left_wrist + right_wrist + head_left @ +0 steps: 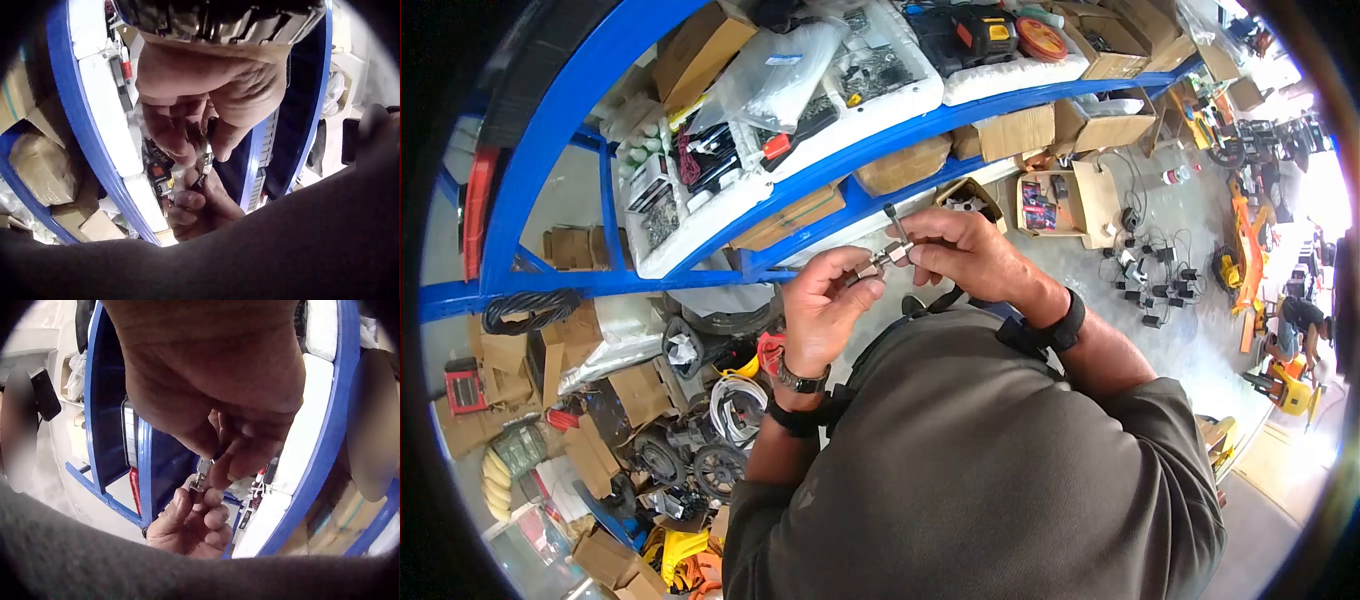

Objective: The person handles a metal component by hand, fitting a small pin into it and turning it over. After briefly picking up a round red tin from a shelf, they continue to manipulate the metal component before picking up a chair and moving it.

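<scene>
Up in front of the chest, both hands meet at a small silver metal fitting [886, 260] with blocky ends and a narrower middle. My left hand [822, 305] pinches its left end between thumb and curled fingers. The other end is pinched by my right hand [975, 255], where a dark stem [893, 218] sticks up past the fingers. Seen from the left wrist, the fitting [206, 161] sits between the two sets of fingertips, partly hidden. Its bright middle [201, 476] shows between the hands in the right wrist view. I cannot tell what kind of fitting it is.
A blue shelf rack [830, 165] stands just beyond the hands, bearing white foam trays [915, 95] of small parts. On the floor lie an open cardboard box [1090, 205], several black adapters with cables [1165, 290], and wheels [718, 470] at left. Another person [1300, 320] is far right.
</scene>
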`<state>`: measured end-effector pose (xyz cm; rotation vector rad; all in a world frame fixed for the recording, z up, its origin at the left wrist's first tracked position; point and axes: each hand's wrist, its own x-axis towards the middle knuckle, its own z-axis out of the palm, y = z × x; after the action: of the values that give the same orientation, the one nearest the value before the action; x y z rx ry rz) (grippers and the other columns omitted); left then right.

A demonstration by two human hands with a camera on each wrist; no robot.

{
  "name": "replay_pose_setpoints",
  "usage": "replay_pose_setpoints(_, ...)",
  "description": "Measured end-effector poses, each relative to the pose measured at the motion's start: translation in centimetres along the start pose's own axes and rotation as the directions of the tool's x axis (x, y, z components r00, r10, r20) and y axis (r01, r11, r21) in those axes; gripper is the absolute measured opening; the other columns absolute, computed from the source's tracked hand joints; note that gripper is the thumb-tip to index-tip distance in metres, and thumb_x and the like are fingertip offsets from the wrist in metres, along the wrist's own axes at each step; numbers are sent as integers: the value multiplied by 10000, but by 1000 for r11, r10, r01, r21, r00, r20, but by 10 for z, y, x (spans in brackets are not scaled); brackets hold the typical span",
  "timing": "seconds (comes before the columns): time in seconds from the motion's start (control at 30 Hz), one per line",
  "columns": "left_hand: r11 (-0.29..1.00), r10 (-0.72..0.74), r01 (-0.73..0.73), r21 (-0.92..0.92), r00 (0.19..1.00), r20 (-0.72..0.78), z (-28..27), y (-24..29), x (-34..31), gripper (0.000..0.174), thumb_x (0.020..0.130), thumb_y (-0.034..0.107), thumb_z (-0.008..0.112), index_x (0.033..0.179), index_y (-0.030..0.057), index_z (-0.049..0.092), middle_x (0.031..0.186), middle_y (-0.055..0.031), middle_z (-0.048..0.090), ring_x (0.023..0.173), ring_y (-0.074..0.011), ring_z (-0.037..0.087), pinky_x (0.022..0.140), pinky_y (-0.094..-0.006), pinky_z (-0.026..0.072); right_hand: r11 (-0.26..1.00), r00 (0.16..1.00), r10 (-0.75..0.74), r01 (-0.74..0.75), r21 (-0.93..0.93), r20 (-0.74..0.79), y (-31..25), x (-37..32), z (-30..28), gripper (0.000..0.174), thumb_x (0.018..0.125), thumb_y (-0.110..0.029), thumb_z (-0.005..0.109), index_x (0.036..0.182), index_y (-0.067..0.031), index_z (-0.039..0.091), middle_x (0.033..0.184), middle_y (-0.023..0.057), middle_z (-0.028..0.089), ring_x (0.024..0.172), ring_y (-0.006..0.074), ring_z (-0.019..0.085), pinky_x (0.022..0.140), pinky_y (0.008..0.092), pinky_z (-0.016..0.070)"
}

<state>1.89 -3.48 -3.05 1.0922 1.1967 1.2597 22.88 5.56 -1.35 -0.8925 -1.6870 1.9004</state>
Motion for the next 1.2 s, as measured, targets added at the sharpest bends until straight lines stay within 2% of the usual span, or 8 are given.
replay_pose_setpoints(0.1,999,2,-2,36,1000,-10,-6,-2,-5,280,831,-36,728,1094,-5,637,984,-33,659,864,-72,592,742,-232,495,998,998,-56,56,13,-17,5,2,9,310,924,-41,580,1232,-17,601,883,52,677,743,102,662,650,250,529)
replay_pose_setpoints(0.2,997,8,-6,80,1000,-28,-7,-3,-8,277,828,-36,725,1091,-10,641,967,-30,664,837,-67,590,731,-231,494,998,998,-55,56,-23,37,2,1,11,288,938,-27,597,1224,-2,610,963,52,671,780,108,664,693,248,545)
replay_pose_setpoints(0.5,860,252,-217,461,968,-15,-4,14,-10,260,789,-3,749,1035,15,666,880,-76,682,761,-113,626,681,-258,505,992,991,-94,101,-79,92,3,10,18,264,935,-27,612,1194,24,606,951,62,668,792,100,658,698,255,558)
replay_pose_setpoints(0.6,859,273,-233,455,962,-23,-5,9,-8,262,777,1,751,1024,19,665,872,-88,679,744,-135,633,671,-266,503,993,993,-54,64,-102,101,-5,8,17,258,936,-29,616,1185,35,602,939,60,666,784,100,657,697,254,555)
replay_pose_setpoints(0.8,839,293,-244,486,956,-26,-1,17,-3,252,766,-8,743,1004,18,663,869,-78,659,709,-125,603,639,-260,484,986,989,-108,119,-116,99,-7,9,11,252,923,-6,611,1171,41,601,902,46,659,783,102,661,682,251,542)
replay_pose_setpoints(0.9,864,223,-172,473,973,-53,0,21,-2,203,789,-23,728,980,9,669,900,-44,659,791,-94,587,716,-244,475,979,986,-126,142,-147,110,-9,10,9,247,904,4,616,1148,40,602,872,44,654,778,100,662,675,251,537)
replay_pose_setpoints(1.0,850,314,-256,460,948,-53,1,15,3,236,774,-14,732,997,19,662,861,-75,651,710,-128,595,639,-258,480,962,982,-152,173,-211,116,-12,11,7,244,888,3,626,1128,36,602,848,44,648,770,98,662,668,254,535)
replay_pose_setpoints(1.2,831,365,-298,470,929,-56,-3,12,6,218,782,-14,729,987,16,662,868,-71,660,715,-128,592,656,-266,482,959,979,-168,189,-213,112,-10,17,7,212,875,-6,640,1086,18,623,848,39,658,756,95,659,656,255,535)
